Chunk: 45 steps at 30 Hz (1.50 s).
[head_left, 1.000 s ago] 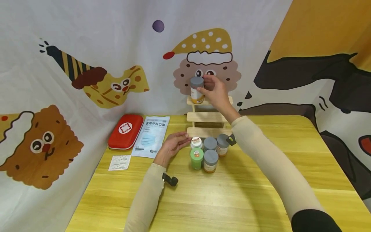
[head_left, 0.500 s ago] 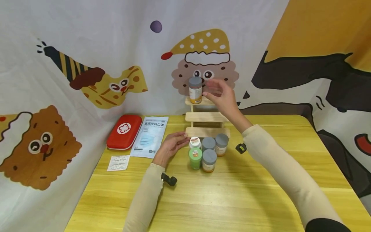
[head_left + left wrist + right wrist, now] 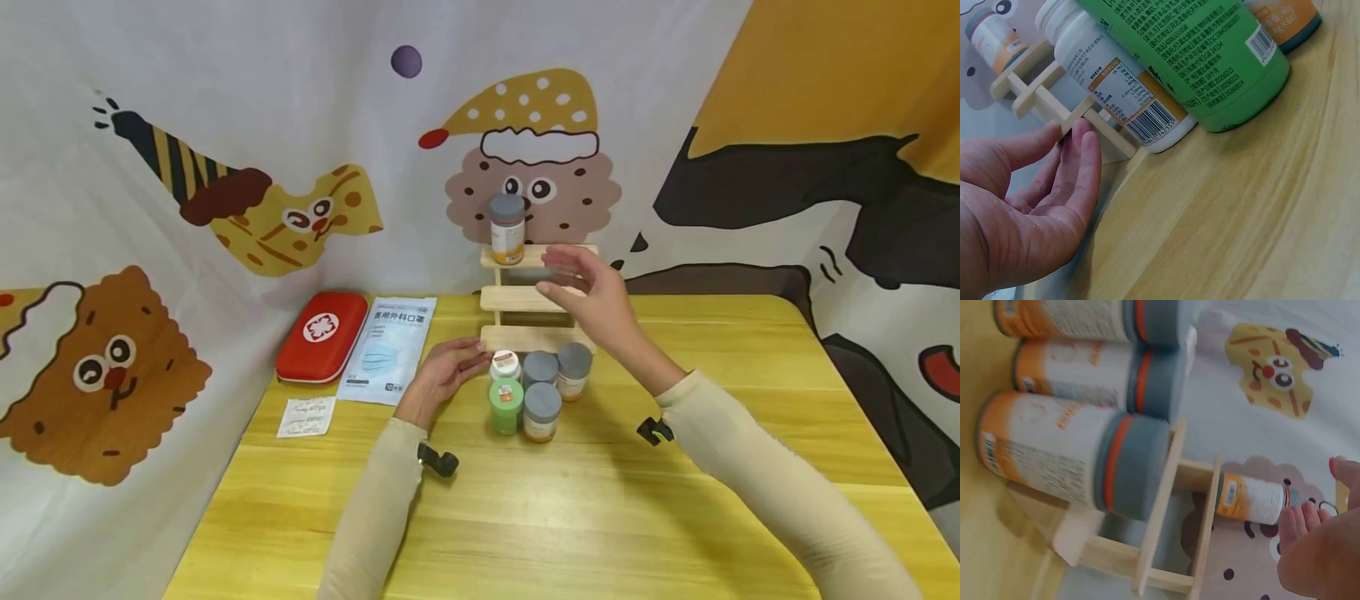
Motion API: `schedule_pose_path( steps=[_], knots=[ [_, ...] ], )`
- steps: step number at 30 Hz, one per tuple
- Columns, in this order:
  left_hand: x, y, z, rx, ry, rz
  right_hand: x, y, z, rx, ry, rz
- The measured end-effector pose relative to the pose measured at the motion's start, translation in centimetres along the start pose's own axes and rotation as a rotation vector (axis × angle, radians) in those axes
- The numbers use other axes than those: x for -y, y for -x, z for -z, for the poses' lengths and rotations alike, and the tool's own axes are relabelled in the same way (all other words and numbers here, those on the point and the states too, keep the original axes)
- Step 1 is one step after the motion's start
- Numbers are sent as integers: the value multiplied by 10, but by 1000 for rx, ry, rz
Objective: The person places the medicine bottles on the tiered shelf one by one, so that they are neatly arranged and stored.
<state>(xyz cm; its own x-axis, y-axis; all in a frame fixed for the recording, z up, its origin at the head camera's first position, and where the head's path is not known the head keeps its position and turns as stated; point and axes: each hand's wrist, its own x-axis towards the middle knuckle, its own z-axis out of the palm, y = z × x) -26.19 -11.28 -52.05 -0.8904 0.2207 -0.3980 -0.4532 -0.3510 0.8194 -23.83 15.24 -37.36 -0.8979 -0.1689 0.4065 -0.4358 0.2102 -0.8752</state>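
Saw nearest, along the bottom of the frame, a beige left sleeve (image 3: 375, 508) and, at lower right, a matching right sleeve (image 3: 780, 492), both over a yellow wood-grain table (image 3: 562, 517). Found just below the frame's center a close cluster, all upright: a front jar (image 3: 542, 408) with a grey lid, a green bottle (image 3: 506, 406) with dark print, a white bottle (image 3: 506, 364) behind it, and two more grey-lidded jars, one in the middle (image 3: 540, 367) and one at the cluster's right (image 3: 574, 371). Noted at left a small blister pack (image 3: 306, 417), then a pale blue mask packet (image 3: 388, 350) and a red case (image 3: 322, 337) with a white emblem.

Made out the left hand (image 3: 447, 372) left of the cluster, thumb and fingertips clamped on the left end of the lowest shelf of a wooden stand (image 3: 528, 337), pale, bare-looking, three-tiered like steps. Saw the right hand (image 3: 596, 292) right of center, before the stand's right side, thumb and loosely curved fingers held apart, well clear of the jar on top.

Found that top jar (image 3: 507, 229) above center, upright on the left end of the highest shelf: dull grey lid, thin orange-red ring beneath, white label with fine print too small to read, orange lower band bearing a barcode. Saw farthest back a white cloth (image 3: 300, 67) printed with cartoon biscuits and cheese.
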Motion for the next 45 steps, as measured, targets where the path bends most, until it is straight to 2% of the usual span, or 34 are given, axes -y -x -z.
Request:
schedule_pose_path(
  steps=[8, 11, 17, 25, 35, 41, 45],
  knots=[
    [0, -1, 0, 2, -4, 3, -5, 38, -1, 55, -145, -16],
    [0, -1, 0, -2, -2, 3, -7, 51, -1, 60, -162, -36],
    [2, -1, 1, -13, -2, -6, -15, 80, -3, 84, -164, -81],
    [2, -4, 2, 10, 5, -3, -33, 119, -4, 92, -142, -78],
    [4, -7, 2, 6, -2, 3, -45, 150, -16, 93, -72, -67],
    [4, -7, 3, 0, -1, -4, -48, 155, -24, 70, -58, -84],
    [4, -6, 2, 3, -5, -4, -49, 155, -29, 65, -15, -137]
  ],
)
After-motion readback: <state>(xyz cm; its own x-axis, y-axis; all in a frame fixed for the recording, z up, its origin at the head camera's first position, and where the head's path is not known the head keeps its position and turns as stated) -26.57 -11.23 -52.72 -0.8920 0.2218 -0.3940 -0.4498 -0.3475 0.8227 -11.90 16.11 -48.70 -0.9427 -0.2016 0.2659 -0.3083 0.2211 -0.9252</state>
